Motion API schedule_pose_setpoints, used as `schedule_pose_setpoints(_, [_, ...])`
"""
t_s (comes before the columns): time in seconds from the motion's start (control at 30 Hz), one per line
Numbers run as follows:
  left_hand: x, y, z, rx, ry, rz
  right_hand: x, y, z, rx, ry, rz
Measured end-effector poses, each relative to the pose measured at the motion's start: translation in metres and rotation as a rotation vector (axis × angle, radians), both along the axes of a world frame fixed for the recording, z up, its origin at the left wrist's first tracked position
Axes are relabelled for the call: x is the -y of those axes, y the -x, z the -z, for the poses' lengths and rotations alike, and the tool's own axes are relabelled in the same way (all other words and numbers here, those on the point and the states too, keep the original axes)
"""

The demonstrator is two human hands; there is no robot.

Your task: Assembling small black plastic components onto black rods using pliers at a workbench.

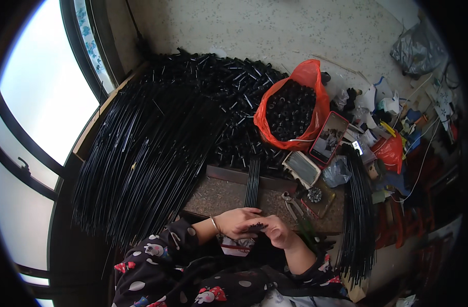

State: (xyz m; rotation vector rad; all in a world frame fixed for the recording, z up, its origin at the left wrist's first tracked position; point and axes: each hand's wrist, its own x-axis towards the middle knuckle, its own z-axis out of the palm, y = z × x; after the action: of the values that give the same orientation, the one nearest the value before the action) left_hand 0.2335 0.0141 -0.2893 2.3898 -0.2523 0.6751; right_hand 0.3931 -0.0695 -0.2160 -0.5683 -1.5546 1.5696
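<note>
A flat row of thin black rods (252, 183) runs from the worktop toward me, and its near ends reach my hands. My left hand (233, 223), with a bangle at the wrist, is closed over the near part of the row. Against it, my right hand (276, 231) curls around the near end, where small dark tips show between the fingers. Part of its grip is hidden. Beyond the hands the row crosses a dark metal bar (226, 174) on the speckled worktop (213, 197). Pliers (291, 204) lie just right of the rods.
Many long black rods (142, 153) are heaped at left, with short black tubes (234, 77) piled behind. A red bag (263, 120) of black parts, a phone (330, 137), a pale-rimmed tray (301, 170) and a metal cluster (314, 194) sit at right. Another rod bundle (358, 215) hangs over the right edge.
</note>
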Motion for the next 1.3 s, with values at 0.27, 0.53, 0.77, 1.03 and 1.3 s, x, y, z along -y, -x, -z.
schedule_pose_setpoints(0.27, [0.002, -0.006, -0.006, 0.026, 0.170, -0.022, 0.030, 0.010, -0.029, 0.418, -0.342, 0.528])
schedule_pose_setpoints(0.53, [0.014, 0.002, -0.053, -0.179, 0.436, -0.152, 0.016, -0.015, -0.078, 0.566, -0.410, 0.208])
schedule_pose_setpoints(0.77, [0.019, 0.003, -0.150, -0.136, 0.652, 0.060, -0.042, -0.042, -0.062, -0.034, 0.010, 0.291])
schedule_pose_setpoints(1.03, [0.027, 0.006, -0.144, -0.053, 0.678, -0.051, -0.090, -0.148, 0.052, 1.229, -0.654, 1.031])
schedule_pose_setpoints(1.3, [0.019, -0.007, -0.144, 0.028, 0.616, -0.054, -0.075, -0.137, 0.027, 1.137, -0.764, 1.075])
